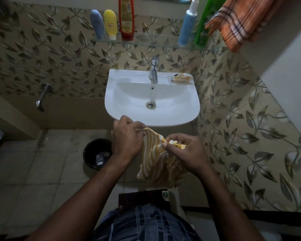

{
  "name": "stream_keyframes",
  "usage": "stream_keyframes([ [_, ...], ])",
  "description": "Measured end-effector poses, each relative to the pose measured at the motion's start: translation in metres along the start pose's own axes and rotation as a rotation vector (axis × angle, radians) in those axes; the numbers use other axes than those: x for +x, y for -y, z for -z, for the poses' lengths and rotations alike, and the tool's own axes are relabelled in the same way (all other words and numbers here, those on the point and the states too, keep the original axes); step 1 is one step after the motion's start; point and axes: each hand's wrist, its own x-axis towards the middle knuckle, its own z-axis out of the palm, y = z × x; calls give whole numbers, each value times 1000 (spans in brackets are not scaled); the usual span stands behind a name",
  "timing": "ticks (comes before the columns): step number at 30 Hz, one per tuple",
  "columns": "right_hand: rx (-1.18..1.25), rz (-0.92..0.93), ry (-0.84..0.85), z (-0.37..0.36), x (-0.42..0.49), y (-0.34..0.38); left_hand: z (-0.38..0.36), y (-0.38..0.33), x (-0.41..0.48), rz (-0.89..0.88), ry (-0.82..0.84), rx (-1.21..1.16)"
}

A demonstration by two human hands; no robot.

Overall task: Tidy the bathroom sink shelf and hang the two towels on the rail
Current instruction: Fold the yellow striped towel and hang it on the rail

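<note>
Fingers of right hand pinched shut on top edge of yellow striped towel; left hand closed on the same edge further along. Towel hangs bunched below both hands, just in front of sink rim. Orange checked towel hangs upper right, beside glass shelf. Shelf carries blue bottle, yellow bottle, red bottle, pale blue pump bottle, green bottle. Black bin on floor, left.
</note>
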Motion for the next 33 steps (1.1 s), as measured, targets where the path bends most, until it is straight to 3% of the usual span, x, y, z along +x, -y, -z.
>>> stream_keyframes([
  [2, -51, 79, 85, -13, -7, 10, 3, -5, 2, -2, -20, 29],
  [5, -5, 193, 154, -28, -14, 24, 6, -14, -1, 4, 93, -308],
  [8, 190, 215, 71, -27, -10, 33, 7, -19, -5, -67, 144, -447],
  [12, 346, 114, -136, -16, 7, 38, 9, -27, -7, -80, 166, -562],
  [21, 341, 47, -272, -28, 21, 40, 8, -45, -18, -172, 352, -727],
  [24, 399, -11, -225, -25, 24, 37, 1, -39, -22, -151, 396, -746],
  [28, 240, -19, -140, -12, 24, 28, 4, -37, -18, -186, 311, -709],
  [33, 430, -130, 73, 13, 19, 2, 9, -26, -10, -155, 274, -662],
])
